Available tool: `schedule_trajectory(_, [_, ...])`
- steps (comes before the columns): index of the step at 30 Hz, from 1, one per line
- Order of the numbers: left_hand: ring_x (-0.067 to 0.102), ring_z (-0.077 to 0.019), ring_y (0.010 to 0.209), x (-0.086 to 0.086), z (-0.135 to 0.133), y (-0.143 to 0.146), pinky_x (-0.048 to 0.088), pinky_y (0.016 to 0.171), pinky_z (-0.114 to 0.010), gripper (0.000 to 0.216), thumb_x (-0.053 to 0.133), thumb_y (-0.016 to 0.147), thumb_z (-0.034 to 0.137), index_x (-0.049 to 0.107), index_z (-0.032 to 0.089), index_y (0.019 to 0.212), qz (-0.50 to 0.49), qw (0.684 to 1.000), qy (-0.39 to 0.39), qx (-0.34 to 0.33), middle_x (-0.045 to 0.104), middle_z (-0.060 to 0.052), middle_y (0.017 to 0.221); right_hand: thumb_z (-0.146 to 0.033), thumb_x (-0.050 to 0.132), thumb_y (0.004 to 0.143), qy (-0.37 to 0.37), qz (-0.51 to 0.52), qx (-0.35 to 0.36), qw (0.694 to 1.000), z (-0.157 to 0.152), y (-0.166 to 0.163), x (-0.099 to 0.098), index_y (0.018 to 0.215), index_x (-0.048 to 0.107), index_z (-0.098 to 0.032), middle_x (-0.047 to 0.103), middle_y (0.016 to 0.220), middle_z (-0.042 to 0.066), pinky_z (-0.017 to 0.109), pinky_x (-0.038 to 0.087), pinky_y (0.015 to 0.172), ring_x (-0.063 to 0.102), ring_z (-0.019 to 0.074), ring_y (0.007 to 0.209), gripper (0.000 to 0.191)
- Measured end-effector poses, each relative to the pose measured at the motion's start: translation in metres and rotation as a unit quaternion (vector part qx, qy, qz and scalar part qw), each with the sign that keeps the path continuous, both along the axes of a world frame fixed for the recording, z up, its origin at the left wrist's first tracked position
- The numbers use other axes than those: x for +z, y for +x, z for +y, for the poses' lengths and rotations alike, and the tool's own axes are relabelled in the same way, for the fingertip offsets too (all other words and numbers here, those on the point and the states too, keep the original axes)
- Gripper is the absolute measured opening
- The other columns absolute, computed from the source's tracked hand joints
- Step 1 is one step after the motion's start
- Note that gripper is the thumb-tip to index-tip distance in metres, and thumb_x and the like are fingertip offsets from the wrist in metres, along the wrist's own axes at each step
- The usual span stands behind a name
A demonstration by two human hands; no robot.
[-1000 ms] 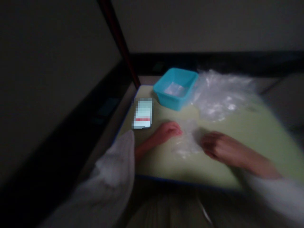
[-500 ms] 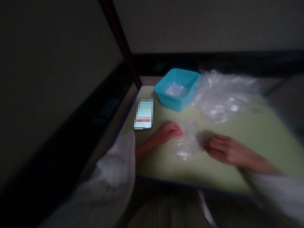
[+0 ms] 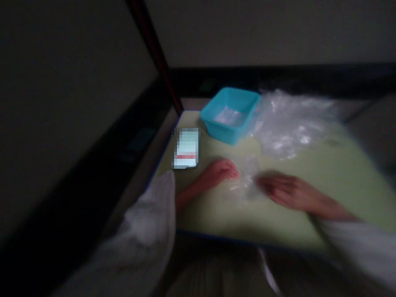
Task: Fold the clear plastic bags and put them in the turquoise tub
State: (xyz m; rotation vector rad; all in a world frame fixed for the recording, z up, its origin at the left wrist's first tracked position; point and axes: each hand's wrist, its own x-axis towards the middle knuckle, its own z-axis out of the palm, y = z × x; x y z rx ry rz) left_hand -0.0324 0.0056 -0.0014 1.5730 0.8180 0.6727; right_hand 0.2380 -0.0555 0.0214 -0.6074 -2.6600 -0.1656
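A small clear plastic bag point(image 3: 244, 181) lies on the pale green table top point(image 3: 309, 165) between my hands. My left hand point(image 3: 221, 171) rests curled at the bag's left edge, fingers closed against the plastic. My right hand point(image 3: 284, 190) lies at the bag's right edge with fingers stretched toward it and touching it; motion blur hides the fingertips. Both arms wear white sleeves.
A turquoise plastic tub point(image 3: 230, 113) holding something clear stands at the back of the table. A heap of clear plastic bags point(image 3: 291, 123) lies to its right. A phone with a lit screen point(image 3: 185, 148) lies at the left edge. A dark red pole point(image 3: 154, 53) rises behind.
My right hand slid a little left onto the small bag's right edge. My left hand stayed in place.
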Motion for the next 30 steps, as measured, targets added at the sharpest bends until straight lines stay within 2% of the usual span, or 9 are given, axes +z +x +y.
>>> schedule_trajectory(6, [0.066,-0.0162,0.084,-0.001,0.0,0.002,0.05,0.077,-0.028,0.012,0.055,0.082,0.024,0.06,0.014,0.079,0.006,1.0,-0.006,0.003,0.07,-0.008,0.088,-0.015,0.037,0.096,-0.015,0.001,0.017,1.0,0.01,0.0,0.002,0.109,0.064,-0.014,0.07,0.111,0.011,0.035,0.057,0.083,0.065,0.0197,0.103,0.03])
schedule_trajectory(9, [0.066,-0.0159,0.083,0.001,0.0,0.001,0.05,0.074,-0.027,0.012,0.056,0.081,0.025,0.06,0.014,0.081,0.004,1.0,-0.004,0.008,0.07,-0.008,0.088,-0.017,0.036,0.096,-0.041,0.017,0.002,0.999,0.013,0.0,0.002,0.114,0.063,-0.015,0.07,0.109,0.011,0.036,0.057,0.084,0.066,0.0197,0.1,0.032])
schedule_trajectory(17, [0.065,-0.0112,0.068,0.008,0.004,-0.017,0.042,0.051,-0.016,0.013,0.048,0.084,0.025,0.055,0.014,0.083,0.094,0.994,0.023,0.047,0.069,-0.004,0.081,-0.024,0.036,0.097,-0.142,0.034,-0.043,0.988,0.015,0.001,0.0,0.112,0.06,-0.015,0.069,0.107,0.012,0.038,0.055,0.083,0.067,0.0213,0.096,0.029])
schedule_trajectory(21, [0.064,-0.0102,0.063,0.013,0.004,-0.021,0.039,0.047,-0.015,0.009,0.047,0.083,0.022,0.053,0.015,0.083,0.126,0.99,0.027,0.061,0.067,-0.002,0.077,-0.03,0.037,0.097,-0.245,0.05,-0.093,0.964,0.02,-0.001,0.009,0.099,0.06,-0.018,0.069,0.089,0.008,0.033,0.053,0.07,0.067,0.0193,0.078,0.026])
schedule_trajectory(25, [0.064,-0.0101,0.06,0.019,0.003,-0.023,0.037,0.045,-0.014,0.007,0.045,0.082,0.018,0.052,0.016,0.082,0.158,0.983,0.036,0.083,0.066,-0.001,0.073,-0.036,0.039,0.094,-0.316,0.084,-0.138,0.935,0.029,-0.008,0.02,0.075,0.052,-0.02,0.057,0.064,0.001,0.027,0.043,0.053,0.056,0.0146,0.057,0.029])
schedule_trajectory(30, [0.063,-0.0105,0.06,0.024,0.001,-0.026,0.035,0.044,-0.014,0.008,0.044,0.081,0.017,0.052,0.018,0.084,0.192,0.975,0.047,0.101,0.064,0.001,0.071,-0.041,0.045,0.087,-0.398,0.165,-0.186,0.883,0.04,-0.019,0.025,0.067,0.046,-0.02,0.047,0.058,-0.002,0.024,0.036,0.048,0.044,0.0117,0.052,0.028])
